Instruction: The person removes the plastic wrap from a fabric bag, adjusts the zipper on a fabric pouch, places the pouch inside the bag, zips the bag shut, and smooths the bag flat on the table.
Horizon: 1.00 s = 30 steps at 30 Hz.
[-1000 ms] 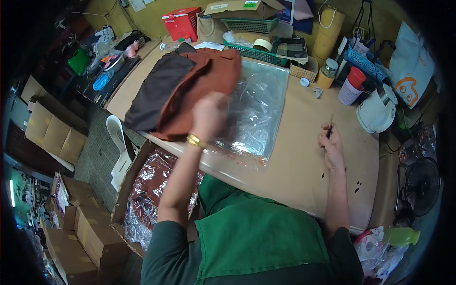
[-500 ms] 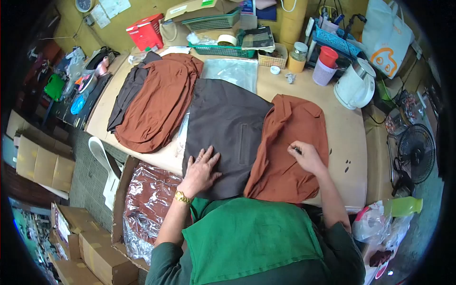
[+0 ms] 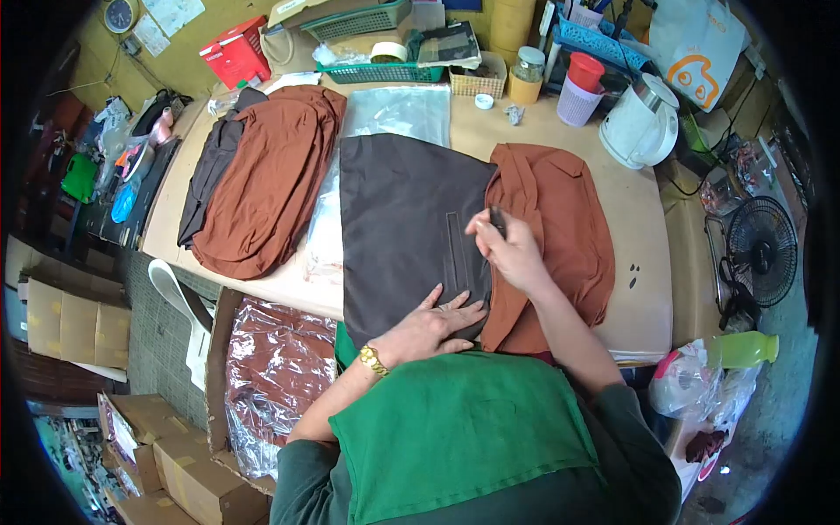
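Note:
A dark grey fabric panel [image 3: 394,227] with a narrow stitched slot lies flat on the table, joined or overlapped at its right side by rust-brown fabric [image 3: 573,227]. My left hand [image 3: 435,328] lies flat on the panel's lower right part, fingers spread, just below the slot. At the seam between the two colours, my right hand [image 3: 512,254] is closed around a small black tool [image 3: 498,220]. Its kind is not clear, as the fingers cover most of it.
A pile of rust-brown and grey fabric pieces [image 3: 267,175] lies at the left of the table. Behind are a clear plastic sheet [image 3: 398,114], green baskets [image 3: 381,72], a jar [image 3: 526,77] and a white kettle [image 3: 639,122]. A carton [image 3: 223,376] with plastic-wrapped brown goods stands front left.
My left hand has slid right across the grey panel toward the seam. My right hand, still holding the black tool, has moved left and away from me, from the brown fabric to the seam.

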Each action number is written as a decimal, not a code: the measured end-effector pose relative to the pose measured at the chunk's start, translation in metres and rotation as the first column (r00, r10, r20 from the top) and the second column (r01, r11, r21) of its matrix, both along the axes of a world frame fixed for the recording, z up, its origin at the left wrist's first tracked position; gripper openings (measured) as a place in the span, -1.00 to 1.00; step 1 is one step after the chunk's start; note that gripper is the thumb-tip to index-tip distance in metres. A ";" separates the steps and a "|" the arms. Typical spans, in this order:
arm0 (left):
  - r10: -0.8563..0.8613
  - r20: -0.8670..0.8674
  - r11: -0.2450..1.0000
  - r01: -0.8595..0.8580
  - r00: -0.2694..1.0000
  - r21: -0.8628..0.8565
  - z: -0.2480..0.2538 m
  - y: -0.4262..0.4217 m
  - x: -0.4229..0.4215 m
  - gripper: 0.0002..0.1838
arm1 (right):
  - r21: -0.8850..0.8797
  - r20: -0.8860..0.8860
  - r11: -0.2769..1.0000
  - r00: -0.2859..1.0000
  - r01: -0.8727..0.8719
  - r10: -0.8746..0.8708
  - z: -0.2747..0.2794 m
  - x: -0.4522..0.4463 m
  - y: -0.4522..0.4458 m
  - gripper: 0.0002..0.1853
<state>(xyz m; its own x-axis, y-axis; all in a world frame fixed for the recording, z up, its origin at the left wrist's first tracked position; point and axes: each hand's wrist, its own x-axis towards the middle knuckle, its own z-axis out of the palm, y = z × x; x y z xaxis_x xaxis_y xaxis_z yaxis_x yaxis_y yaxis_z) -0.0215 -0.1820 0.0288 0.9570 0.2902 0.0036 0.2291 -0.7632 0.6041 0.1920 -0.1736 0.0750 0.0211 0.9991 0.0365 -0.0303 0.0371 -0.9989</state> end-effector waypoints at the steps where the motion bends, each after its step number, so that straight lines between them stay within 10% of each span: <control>1: -0.015 0.056 0.994 0.021 0.998 -0.110 0.011 0.005 -0.009 -0.43 | 0.013 0.171 0.999 0.984 0.047 -0.048 -0.025 0.004 0.006 -0.76; 4: 0.388 -0.045 0.862 -0.380 0.920 -0.337 0.041 0.020 -0.044 -0.82 | -0.002 0.279 0.992 0.953 0.125 -0.119 -0.064 0.017 0.008 -0.77; 7: 0.653 0.206 0.757 -0.632 0.728 -0.167 0.024 0.027 -0.050 -0.83 | -0.018 0.280 0.991 0.952 0.134 -0.124 -0.068 0.015 0.005 -0.75; 14: 0.268 0.233 0.936 -0.310 0.935 0.166 0.007 0.009 0.006 -0.61 | 0.046 0.510 0.999 0.860 -0.016 -0.009 -0.056 0.023 -0.008 -0.79; 21: 0.555 0.140 0.831 -0.556 0.820 -0.039 0.021 0.035 -0.027 -0.78 | -0.378 0.522 0.892 0.739 -0.248 0.426 -0.027 0.087 -0.042 -0.86; 26: 0.430 0.373 0.842 -0.514 0.822 0.162 0.016 0.022 -0.003 -0.55 | -0.136 0.552 0.990 0.832 0.021 0.058 -0.011 0.078 -0.018 -0.91; 30: 0.287 0.022 0.919 -0.282 0.958 0.274 -0.012 0.008 0.000 -0.35 | 0.085 0.717 0.996 0.696 -0.017 -0.049 -0.038 0.073 0.006 -0.86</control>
<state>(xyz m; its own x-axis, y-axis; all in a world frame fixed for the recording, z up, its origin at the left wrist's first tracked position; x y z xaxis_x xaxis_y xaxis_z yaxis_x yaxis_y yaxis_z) -0.0216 -0.1742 0.0168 0.8350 0.5403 0.1040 0.4698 -0.7985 0.3765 0.2652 -0.1677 0.0374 -0.0283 0.9917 0.1253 0.6957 0.1096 -0.7100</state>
